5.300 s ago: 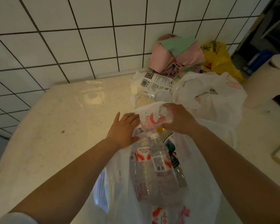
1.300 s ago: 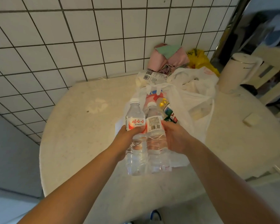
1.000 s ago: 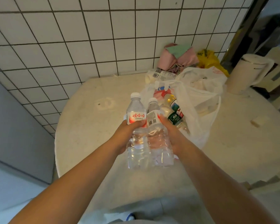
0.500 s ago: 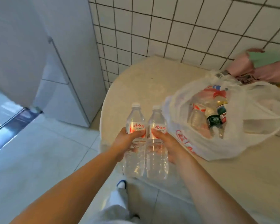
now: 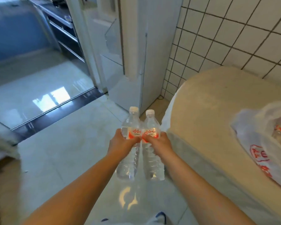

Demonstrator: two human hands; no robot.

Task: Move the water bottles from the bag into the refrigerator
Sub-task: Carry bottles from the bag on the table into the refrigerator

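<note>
Head view: fingers (image 5: 137, 139) of both hands grip upright bottles (image 5: 128, 159) beside table edge (image 5: 173, 135).

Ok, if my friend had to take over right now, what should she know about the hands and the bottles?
Left hand grips one water bottle; right hand grips a second bottle. Both are upright, side by side, held over the floor.
The refrigerator stands ahead, door closed.
The bag lies on the table to the right; something is still inside, but what is unclear.
Done: two bottles out of the bag.
Left: open the fridge, put both in, check the bag for more.
</note>
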